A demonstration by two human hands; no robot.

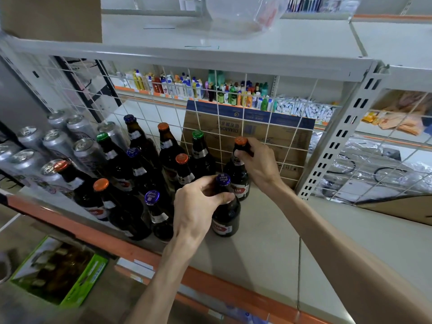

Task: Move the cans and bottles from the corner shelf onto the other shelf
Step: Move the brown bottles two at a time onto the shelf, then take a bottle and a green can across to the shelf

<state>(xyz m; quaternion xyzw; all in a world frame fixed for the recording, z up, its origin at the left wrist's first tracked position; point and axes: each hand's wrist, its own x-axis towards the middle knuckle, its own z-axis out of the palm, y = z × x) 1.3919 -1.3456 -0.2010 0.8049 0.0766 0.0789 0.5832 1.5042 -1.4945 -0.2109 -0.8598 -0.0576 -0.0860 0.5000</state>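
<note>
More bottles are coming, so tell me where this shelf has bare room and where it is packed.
Bare shelf lies right of the purple-capped bottle in the left hand and the orange-capped bottle in the right hand, out to the slotted post and forward to the orange edge. Left of them is crowded: bottles, then cans.
</note>
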